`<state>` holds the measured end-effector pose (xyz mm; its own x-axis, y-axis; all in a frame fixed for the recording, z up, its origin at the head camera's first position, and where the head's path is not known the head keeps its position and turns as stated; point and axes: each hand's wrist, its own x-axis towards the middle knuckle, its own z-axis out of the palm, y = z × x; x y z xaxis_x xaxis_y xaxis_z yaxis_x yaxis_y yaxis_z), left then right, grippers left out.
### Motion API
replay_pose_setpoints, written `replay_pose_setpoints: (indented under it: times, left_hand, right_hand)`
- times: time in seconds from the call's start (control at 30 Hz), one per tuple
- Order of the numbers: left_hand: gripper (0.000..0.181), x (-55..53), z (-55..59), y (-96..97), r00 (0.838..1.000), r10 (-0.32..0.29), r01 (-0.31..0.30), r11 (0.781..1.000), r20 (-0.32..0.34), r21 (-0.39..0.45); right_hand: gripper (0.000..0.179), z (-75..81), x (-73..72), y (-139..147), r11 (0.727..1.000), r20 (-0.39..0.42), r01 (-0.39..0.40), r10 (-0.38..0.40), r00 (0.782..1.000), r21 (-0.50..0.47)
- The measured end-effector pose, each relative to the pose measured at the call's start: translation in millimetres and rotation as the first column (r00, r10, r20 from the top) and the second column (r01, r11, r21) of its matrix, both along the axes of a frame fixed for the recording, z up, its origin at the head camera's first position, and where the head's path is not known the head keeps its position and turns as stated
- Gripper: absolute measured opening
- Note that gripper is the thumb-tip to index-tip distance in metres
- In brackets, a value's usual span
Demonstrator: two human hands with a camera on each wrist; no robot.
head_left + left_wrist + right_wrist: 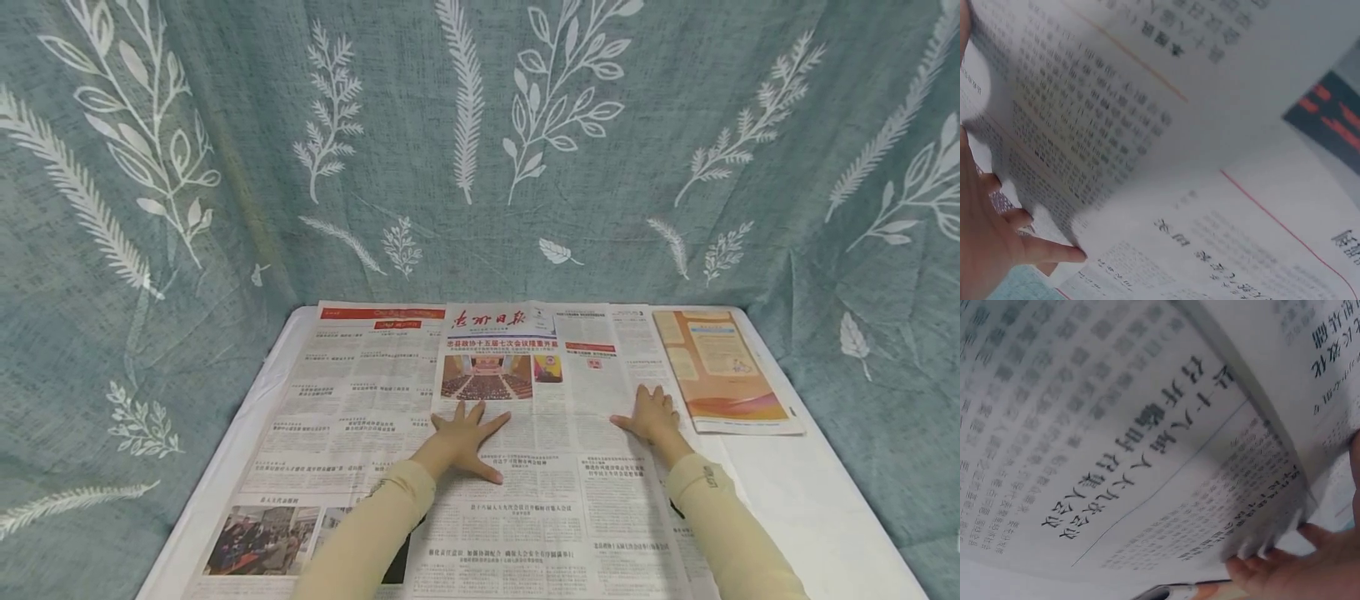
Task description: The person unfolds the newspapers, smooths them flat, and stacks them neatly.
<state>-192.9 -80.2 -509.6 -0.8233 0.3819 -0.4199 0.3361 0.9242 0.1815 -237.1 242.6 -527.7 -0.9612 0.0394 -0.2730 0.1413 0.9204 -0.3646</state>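
Observation:
A newspaper (525, 442) with a red masthead and a photo of a hall lies spread on the white table. My left hand (467, 437) rests on its front page just below the photo, fingers spread wide. Over by the page's right side, my right hand (654, 417) touches the paper with its thumb pointing left. In the left wrist view, the left hand's fingers (1054, 251) reach across the printed sheet. Fingertips of the right hand (1304, 569) meet the paper near a page edge in the right wrist view.
An orange and cream printed booklet (727, 367) lies right of the newspaper. White table surface (810, 508) shows along the right side. A grey-green curtain with white leaf patterns (480, 150) hangs behind and at both sides.

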Motion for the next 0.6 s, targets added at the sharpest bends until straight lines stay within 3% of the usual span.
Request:
replay_pose_setpoints:
  times: [0.2,0.43,0.47,0.53,0.6]
  left_hand:
    - [0.110,-1.7,-4.0,4.6,0.999,0.043,-0.043,0.998,-0.007,-0.038]
    - [0.110,-4.1,-9.8,6.6,0.998,0.059,-0.059,0.998,-0.023,-0.023]
    - [0.110,-4.5,-10.7,6.9,0.998,0.060,-0.061,0.998,-0.023,-0.024]
    - [0.111,-5.2,-12.5,7.3,0.998,0.064,-0.065,0.997,-0.025,-0.033]
    - [0.111,-5.1,-13.5,7.8,0.997,0.066,-0.067,0.997,-0.031,-0.032]
  right_hand:
    - [0.076,2.8,4.6,-7,0.994,-0.066,0.108,-0.107,0.992,0.007]
    - [0.084,15.4,-0.6,-5,0.992,0.100,0.123,-0.120,0.988,-0.021]
    - [0.083,10.0,-5.8,-1,0.992,0.122,0.123,-0.118,0.985,-0.037]
    - [0.082,-18.7,-23.4,15,0.991,0.115,0.108,-0.098,0.989,-0.083]
    - [0.085,-58.9,-46.7,35,0.984,0.121,0.111,-0.094,0.988,-0.142]
